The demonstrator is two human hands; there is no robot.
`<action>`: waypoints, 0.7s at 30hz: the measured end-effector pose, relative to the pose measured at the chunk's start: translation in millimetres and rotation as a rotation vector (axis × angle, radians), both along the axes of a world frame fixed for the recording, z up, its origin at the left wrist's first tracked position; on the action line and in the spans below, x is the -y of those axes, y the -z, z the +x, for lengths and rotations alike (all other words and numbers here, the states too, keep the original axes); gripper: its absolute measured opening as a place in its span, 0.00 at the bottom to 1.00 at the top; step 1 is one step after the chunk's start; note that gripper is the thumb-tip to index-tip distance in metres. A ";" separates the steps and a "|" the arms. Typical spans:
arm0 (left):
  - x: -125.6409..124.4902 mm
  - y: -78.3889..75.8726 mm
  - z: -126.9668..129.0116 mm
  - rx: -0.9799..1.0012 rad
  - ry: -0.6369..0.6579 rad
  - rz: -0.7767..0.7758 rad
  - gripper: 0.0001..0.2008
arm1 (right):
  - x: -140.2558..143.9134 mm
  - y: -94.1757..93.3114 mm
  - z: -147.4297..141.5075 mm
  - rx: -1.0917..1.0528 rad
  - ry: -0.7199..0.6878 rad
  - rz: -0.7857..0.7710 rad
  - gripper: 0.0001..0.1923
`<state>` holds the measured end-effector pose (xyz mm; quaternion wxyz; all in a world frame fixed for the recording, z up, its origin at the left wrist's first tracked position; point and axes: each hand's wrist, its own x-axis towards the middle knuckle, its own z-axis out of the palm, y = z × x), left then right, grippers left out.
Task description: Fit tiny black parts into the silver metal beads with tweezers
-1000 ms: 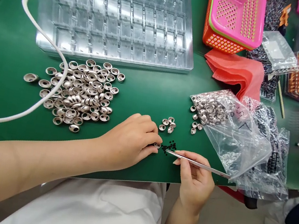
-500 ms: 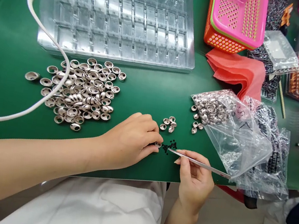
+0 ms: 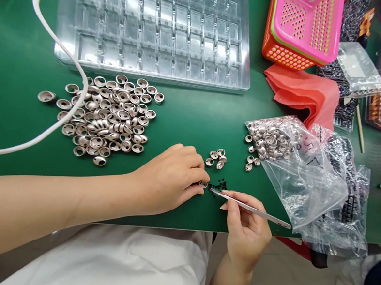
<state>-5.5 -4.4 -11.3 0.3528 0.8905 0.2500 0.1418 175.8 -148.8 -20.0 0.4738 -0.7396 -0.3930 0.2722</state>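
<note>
My left hand (image 3: 176, 182) rests on the green table, its thumb and forefinger closed around a small silver metal ring-like cap (image 3: 203, 184). Pinched in my right hand (image 3: 247, 226) is a pair of metal tweezers (image 3: 255, 211), tips pointing left, close to the held cap. Whether the tips grip a black piece is too small to tell. Tiny black pieces (image 3: 220, 184) lie scattered just beyond the tweezers. Several loose silver caps (image 3: 217, 157) sit a little further back. To the left spreads a large heap of the same caps (image 3: 114, 114).
A clear compartment tray (image 3: 159, 24) lies at the back, with a white cable (image 3: 28, 141) crossing the heap's left side. On the right are a plastic bag (image 3: 302, 177) of silver parts, red cloth (image 3: 306, 89), and stacked baskets (image 3: 302, 29). The table's front edge runs before me.
The tweezers' tips have shifted slightly left, from the black pieces toward the cap in my left hand. My left hand keeps its grip. The whole view has shifted a little.
</note>
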 end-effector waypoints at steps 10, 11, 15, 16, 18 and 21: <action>0.4 0.2 -0.7 0.002 0.006 -0.002 0.04 | -2.3 -3.6 -1.5 -0.068 0.005 0.093 0.08; 0.7 0.3 -0.9 0.003 0.008 0.002 0.05 | -2.3 -3.3 -1.2 -0.065 0.010 0.091 0.08; 0.8 0.1 -0.9 -0.006 0.007 -0.002 0.05 | -2.0 -1.9 -0.3 -0.043 0.018 0.078 0.07; 0.6 0.0 -0.6 -0.012 0.005 -0.006 0.05 | -1.9 -1.6 -0.2 -0.038 0.017 0.073 0.07; 0.3 0.1 -0.1 -0.020 0.004 -0.011 0.05 | -1.8 -1.3 -0.4 -0.027 0.012 0.061 0.07; 0.3 0.8 0.5 -0.012 -0.002 -0.005 0.05 | -1.3 -0.9 -0.9 -0.011 0.007 0.045 0.07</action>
